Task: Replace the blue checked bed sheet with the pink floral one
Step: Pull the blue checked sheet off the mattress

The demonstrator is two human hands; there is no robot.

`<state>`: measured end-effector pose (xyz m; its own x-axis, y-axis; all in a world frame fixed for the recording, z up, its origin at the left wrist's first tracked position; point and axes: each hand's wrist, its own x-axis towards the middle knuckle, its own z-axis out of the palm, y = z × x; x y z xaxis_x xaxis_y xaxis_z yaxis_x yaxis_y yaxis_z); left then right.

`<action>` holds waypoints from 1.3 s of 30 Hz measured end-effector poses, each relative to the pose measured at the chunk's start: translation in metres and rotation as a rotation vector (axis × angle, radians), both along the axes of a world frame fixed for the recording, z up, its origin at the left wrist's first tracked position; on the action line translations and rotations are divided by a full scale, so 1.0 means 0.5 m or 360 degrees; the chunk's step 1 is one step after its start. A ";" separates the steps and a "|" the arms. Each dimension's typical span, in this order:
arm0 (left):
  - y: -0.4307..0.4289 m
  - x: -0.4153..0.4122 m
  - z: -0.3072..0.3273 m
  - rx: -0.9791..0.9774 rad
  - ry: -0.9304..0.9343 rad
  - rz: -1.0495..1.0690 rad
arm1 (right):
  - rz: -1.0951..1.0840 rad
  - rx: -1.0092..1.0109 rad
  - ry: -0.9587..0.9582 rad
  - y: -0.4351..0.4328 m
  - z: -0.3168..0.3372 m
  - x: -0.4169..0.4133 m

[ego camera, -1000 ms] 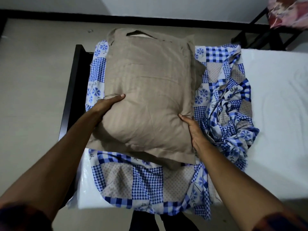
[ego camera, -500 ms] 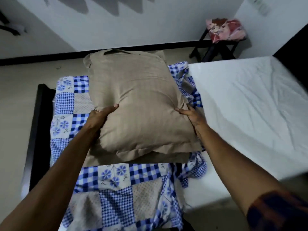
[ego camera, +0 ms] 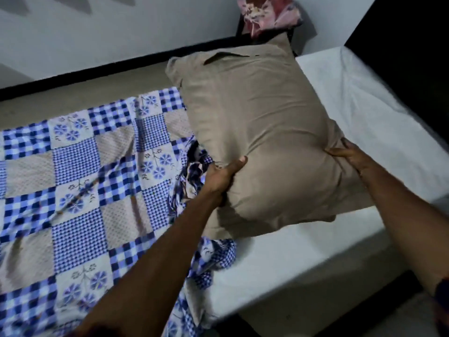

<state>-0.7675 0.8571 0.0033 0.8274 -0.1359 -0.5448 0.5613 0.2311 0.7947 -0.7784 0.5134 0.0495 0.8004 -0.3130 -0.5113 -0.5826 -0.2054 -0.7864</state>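
I hold a tan pillow (ego camera: 257, 132) between both hands, lifted over the bare white mattress (ego camera: 364, 113). My left hand (ego camera: 222, 175) grips its near left edge. My right hand (ego camera: 349, 154) grips its near right corner. The blue checked bed sheet (ego camera: 80, 186) covers the left part of the bed, with its right edge bunched below the pillow. The pink floral sheet (ego camera: 269, 12) lies folded on a dark stool at the top, behind the pillow.
The dark stool (ego camera: 295, 42) stands by the white wall beyond the bed. A dark headboard or panel (ego camera: 408, 52) rises at the far right. Beige floor (ego camera: 73, 98) lies beyond the bed, with a black skirting along the wall.
Both hands have carried the pillow to the right, off the blue checked sheet and over the bare mattress. The view has swung right with it.
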 end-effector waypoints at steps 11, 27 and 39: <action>-0.153 -0.067 -0.240 0.0229 0.0280 -0.0626 | -0.0313 -0.1383 -0.0119 -0.017 -0.240 -0.105; 0.351 -0.260 -0.256 0.1545 -0.0054 0.0037 | 0.1184 -0.0834 -0.0030 0.601 -0.292 -0.160; 0.820 -0.529 -0.351 0.1752 0.0773 0.0238 | 0.0801 -0.0072 0.0517 0.939 -0.360 -0.140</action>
